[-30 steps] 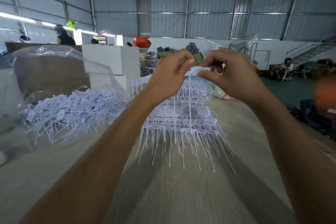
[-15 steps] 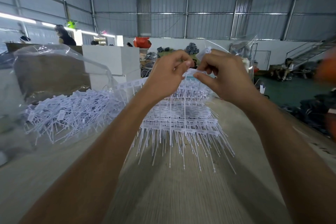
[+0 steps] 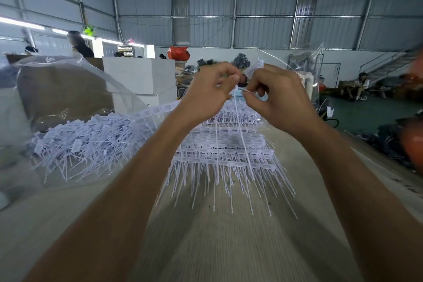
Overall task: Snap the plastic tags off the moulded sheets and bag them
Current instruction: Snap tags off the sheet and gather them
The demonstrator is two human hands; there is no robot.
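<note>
1. Head view, and the biggest thing going is the long pale table (image 3: 219,247), running away from us with the work laid out at its far end.
2. On the left, a clear plastic bag (image 3: 75,89) slumps open, its mouth toward the middle; a heap of loose tags (image 3: 89,146) lies in and at that mouth. Thin film, floppy: I'd say it wants a hand on the rim when filling.
3. In the middle, the stack of moulded sheets (image 3: 226,151), white, layered, with thin tails fanning toward us. Light stuff by the look of it, springy rather than stiff, and the tails look likely to snag on each other.
4. Raised above the stack, the left hand (image 3: 206,94), fingers curled, thumb and forefinger pinching the top of one strip.
5. Just beside it, nearly touching, the right hand (image 3: 281,96), curled too, pinching the same strip and holding a small white tag (image 3: 257,67) above its knuckles.
6. Between them, that single strip (image 3: 238,117), hanging down toward the stack. The best hold, I'd judge, is close to the joint, on the flat head rather than the whippy tail, so that it snaps cleanly.
</note>
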